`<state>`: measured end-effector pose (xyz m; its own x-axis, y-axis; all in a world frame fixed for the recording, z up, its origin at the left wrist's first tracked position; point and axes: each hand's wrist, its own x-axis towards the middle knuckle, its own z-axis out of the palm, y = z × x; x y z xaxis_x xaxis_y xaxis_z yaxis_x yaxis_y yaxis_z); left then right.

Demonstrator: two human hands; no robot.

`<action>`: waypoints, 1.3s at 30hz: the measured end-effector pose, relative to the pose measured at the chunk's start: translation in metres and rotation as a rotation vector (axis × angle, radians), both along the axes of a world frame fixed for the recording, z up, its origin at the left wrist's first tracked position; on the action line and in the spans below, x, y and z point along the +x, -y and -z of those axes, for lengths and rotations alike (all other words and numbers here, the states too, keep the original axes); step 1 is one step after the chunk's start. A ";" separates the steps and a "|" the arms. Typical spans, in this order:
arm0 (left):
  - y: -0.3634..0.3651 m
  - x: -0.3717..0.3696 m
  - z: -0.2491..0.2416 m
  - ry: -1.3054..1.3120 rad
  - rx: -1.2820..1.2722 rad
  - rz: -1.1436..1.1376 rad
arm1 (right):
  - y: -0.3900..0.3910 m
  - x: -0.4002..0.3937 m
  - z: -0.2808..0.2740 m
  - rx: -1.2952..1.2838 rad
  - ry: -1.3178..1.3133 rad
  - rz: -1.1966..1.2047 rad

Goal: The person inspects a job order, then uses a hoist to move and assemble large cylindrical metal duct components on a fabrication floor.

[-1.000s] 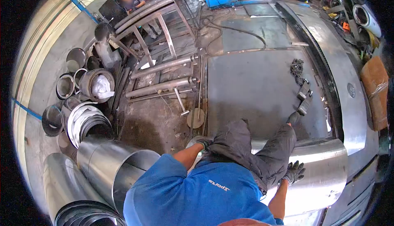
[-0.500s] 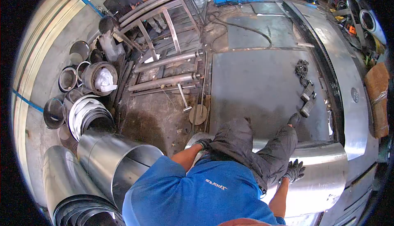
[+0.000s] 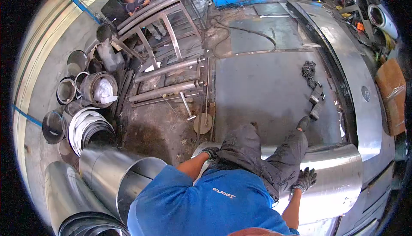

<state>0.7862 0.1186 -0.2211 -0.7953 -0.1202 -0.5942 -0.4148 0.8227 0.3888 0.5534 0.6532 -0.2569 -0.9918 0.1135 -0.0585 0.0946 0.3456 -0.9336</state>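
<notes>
I sit on a wide, shiny rolled metal sheet [image 3: 334, 180] that curves away on both sides of my legs. At my left hip my left hand [image 3: 211, 152], in a dark glove, lies on the sheet's left part beside my thigh; its fingers show only partly and look stretched out. To the right of my right leg, my right hand [image 3: 305, 179], also gloved, rests flat on the bright metal with its fingers spread. Neither hand appears to hold anything. My feet are on a large flat metal plate [image 3: 270, 90] in front.
Large rolled metal sheets [image 3: 101, 167] stand close on the left. A hammer [image 3: 187, 106] leans near a round disc [image 3: 203, 123]. A chain [image 3: 308, 71] and metal clamps [image 3: 316, 101] lie on the plate. Another person [image 3: 135, 5] is behind a metal frame [image 3: 171, 36] at back left.
The surroundings have shifted slightly left in view as my head turned a little. Both hands stay in the same places on the rolled metal sheet.
</notes>
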 end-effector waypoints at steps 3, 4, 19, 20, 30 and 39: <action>-0.014 -0.024 -0.053 0.148 -0.030 -0.034 | 0.042 0.021 -0.137 1.104 0.300 -0.121; -0.010 -0.018 -0.046 0.089 -0.003 0.001 | 0.040 0.031 -0.143 1.094 0.280 -0.101; 0.104 -0.048 0.072 -1.051 0.521 0.260 | 0.021 0.033 -0.116 1.009 0.299 0.363; 0.095 -0.073 0.076 -1.176 0.595 0.284 | 0.021 0.033 -0.120 0.981 0.318 0.362; 0.022 -0.162 -0.023 0.259 -0.066 -0.419 | 0.027 0.036 -0.137 0.898 0.314 0.408; 0.067 -0.134 0.038 -0.024 0.535 -0.614 | 0.025 0.036 -0.130 0.868 0.287 0.397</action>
<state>0.6519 0.0512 -0.2592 -0.6930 -0.2440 -0.6785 -0.7183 0.1518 0.6790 0.5898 0.6278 -0.1268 -0.8340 0.5509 -0.0301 0.5339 0.7921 -0.2958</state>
